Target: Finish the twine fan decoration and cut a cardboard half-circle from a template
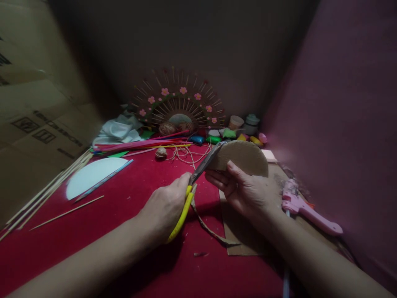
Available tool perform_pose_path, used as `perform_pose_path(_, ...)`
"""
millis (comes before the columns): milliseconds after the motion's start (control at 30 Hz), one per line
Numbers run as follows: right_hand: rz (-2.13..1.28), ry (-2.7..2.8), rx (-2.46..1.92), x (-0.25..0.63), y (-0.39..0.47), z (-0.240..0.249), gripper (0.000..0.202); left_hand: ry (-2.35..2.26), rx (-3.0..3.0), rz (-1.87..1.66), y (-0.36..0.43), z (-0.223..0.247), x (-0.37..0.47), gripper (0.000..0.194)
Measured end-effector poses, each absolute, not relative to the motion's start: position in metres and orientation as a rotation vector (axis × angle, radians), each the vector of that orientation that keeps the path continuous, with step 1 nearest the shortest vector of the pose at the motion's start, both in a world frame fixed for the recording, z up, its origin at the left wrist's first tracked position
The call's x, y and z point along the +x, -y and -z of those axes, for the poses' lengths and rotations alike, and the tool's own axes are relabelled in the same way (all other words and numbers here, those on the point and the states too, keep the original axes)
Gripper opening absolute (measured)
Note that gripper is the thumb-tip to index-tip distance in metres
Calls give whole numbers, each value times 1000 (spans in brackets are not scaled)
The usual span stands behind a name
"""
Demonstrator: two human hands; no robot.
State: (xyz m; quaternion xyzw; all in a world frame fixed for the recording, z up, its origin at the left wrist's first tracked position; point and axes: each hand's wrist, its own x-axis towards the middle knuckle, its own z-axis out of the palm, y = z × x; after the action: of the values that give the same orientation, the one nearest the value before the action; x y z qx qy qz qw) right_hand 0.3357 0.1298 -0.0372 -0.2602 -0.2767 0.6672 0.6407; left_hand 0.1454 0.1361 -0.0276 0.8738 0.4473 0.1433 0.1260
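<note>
Yellow-handled scissors (181,218) are in my left hand (165,207), their blades angled up and to the right. The blades meet the left edge of a brown cardboard half-round (245,156). My right hand (243,190) grips that cardboard, thumb on its front face and fingers behind and below. A thin curled cardboard strip (206,227) hangs under the scissors and reaches toward a flat cardboard sheet (235,238) on the red surface (139,256).
A pink glue gun (305,207) lies at the right. On the left are a white half-disc (93,176) and wooden sticks (46,186). Twine (161,153), coloured strips (139,143), clay packs (214,140) and a flowered fan-shaped piece (180,101) stand at the back.
</note>
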Motion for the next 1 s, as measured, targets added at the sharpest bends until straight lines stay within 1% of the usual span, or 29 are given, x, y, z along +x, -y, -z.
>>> perform_pose_path(100,-1515,623,-589,334,-130,38,9,-1335,2577,-300,-136,26,147,36)
perform_pose_path(267,-1511,603,-585,334,-131,38,9,-1381,2625,-238,-136,25,149,30)
perform_pose_path(400,-1503,583,-594,334,-130,38,7,-1362,2647,-256,-137,24,146,26)
perform_pose_path(533,-1517,569,-599,334,-129,34,5,-1340,2623,-344,-136,25,142,22)
perform_pose_path(633,-1519,538,-594,333,-128,31,4,-1345,2591,-457,-137,28,141,23)
perform_pose_path(733,-1522,537,-577,334,-128,29,7,-1417,2467,-591,-142,32,141,24)
perform_pose_path(800,-1540,545,-563,334,-128,29,8,-1387,2431,-668,-144,34,141,26)
perform_pose_path(900,-1560,549,-543,334,-129,29,9,-1304,2458,-679,-144,35,141,35)
perform_pose_path(1000,-1568,553,-520,335,-129,29,8,-1296,2443,-626,-140,33,143,37)
